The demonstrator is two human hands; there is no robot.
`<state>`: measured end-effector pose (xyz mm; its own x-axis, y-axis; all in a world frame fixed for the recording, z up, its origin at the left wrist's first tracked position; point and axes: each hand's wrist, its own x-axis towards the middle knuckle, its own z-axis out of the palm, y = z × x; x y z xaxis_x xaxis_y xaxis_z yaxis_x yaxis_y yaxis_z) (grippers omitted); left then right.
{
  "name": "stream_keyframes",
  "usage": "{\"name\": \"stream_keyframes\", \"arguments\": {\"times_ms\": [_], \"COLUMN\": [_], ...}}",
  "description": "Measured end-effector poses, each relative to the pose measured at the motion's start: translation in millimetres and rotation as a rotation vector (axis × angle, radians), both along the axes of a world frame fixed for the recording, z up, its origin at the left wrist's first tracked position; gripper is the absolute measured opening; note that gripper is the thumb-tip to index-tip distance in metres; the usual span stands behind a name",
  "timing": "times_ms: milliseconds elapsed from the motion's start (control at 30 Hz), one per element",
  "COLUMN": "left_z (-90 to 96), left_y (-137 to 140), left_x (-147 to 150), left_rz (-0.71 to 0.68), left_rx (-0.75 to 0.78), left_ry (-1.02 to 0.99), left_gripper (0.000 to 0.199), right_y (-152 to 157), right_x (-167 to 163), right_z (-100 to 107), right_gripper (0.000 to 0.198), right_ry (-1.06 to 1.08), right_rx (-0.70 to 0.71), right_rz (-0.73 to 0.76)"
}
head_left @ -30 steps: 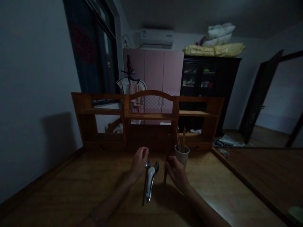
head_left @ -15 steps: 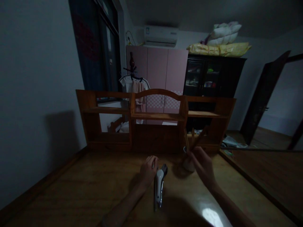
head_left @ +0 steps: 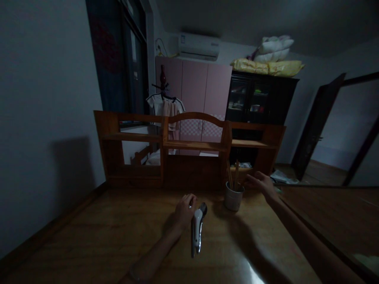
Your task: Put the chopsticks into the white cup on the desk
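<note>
On the wooden desk lies a white-handled utensil [head_left: 197, 225] with a rounded dark metal head, and a slim dark metal piece runs alongside it. My left hand [head_left: 185, 209] rests just left of its head, fingers curled; a small shiny bit shows at the fingertips, but what they hold is mostly hidden. A pale grey cup [head_left: 233, 198] stands upright near the shelf, with several thin wooden sticks [head_left: 236, 175] leaning in it. Right of the cup's rim, my right hand [head_left: 262, 184] hovers with loosely bent fingers, nothing visible in them.
A wooden shelf unit [head_left: 194, 146] spans the back of the desk [head_left: 118, 221]. A wall [head_left: 50, 118] borders the left side. Beyond the shelf are a pink wardrobe [head_left: 194, 86], a coat stand with clothes [head_left: 166, 106] and a black cabinet [head_left: 263, 98].
My right hand has left a dark wooden stick at the cup and moved right and slightly up. The cup is now uncovered. My left hand stays by the utensil; the view has shifted slightly.
</note>
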<state>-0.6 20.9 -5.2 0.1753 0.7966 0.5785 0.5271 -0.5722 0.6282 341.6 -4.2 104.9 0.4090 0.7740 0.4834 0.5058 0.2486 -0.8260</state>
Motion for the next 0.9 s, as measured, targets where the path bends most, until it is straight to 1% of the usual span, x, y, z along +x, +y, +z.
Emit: {"name": "stream_keyframes", "arguments": {"times_ms": [167,367,533,700,900], "left_z": [-1.0,0.8,3.2,0.9,-1.9], "left_y": [1,-1,-3,-2,1], "left_x": [-2,-1,0,-1,-1], "left_rz": [-0.021,-0.037,-0.051,-0.059,-0.081], "left_rx": [-0.017,-0.036,-0.065,-0.071,-0.054], "left_ry": [0.013,0.031,0.016,0.010,0.007], "left_gripper": [0.026,0.023,0.024,0.024,0.022], "right_y": [14,25,29,31,27], "right_x": [-3,1,7,11,7], "right_z": [-16,-34,-44,-48,-46], "right_gripper": [0.036,0.031,0.035,0.040,0.047], "right_ry": [0.014,0.009,0.015,0.019,0.051], "right_rx": [-0.104,-0.183,-0.231,-0.226,-0.194], "right_rz": [-0.015,-0.069,-0.097,-0.089,-0.055]}}
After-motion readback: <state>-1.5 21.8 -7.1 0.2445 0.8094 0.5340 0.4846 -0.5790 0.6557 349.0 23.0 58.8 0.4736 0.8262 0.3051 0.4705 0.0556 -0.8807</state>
